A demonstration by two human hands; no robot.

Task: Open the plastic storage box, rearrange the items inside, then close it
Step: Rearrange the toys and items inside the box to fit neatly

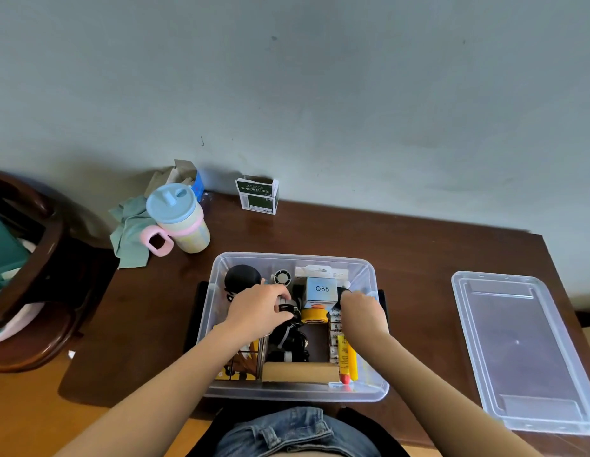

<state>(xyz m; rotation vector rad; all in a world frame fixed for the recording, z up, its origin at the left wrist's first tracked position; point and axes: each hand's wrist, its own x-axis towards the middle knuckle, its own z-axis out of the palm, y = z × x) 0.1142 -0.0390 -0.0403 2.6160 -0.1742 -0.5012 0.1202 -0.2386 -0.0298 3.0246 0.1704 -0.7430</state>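
Both hands are reaching into the open storage box [295, 395]: the left hand [257, 310] is gripping a black strap [286, 307], while the right hand [362, 311] is curling around something hidden. The lid [517, 351] is lying apart on the right, and a sippy cup [179, 219] is standing behind.

Clear glossy plastic box [217, 275] on dark polished wooden table [418, 258].

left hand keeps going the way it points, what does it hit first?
Likely the small round grey fan near the clear plastic storage box's far wall; the left hand points up-right toward it. Depth is unclear.

Both hands cover part of the storage box [369, 389] contents; right hand [361, 310] fingertips are hidden. The chair [39, 258] is cut off.
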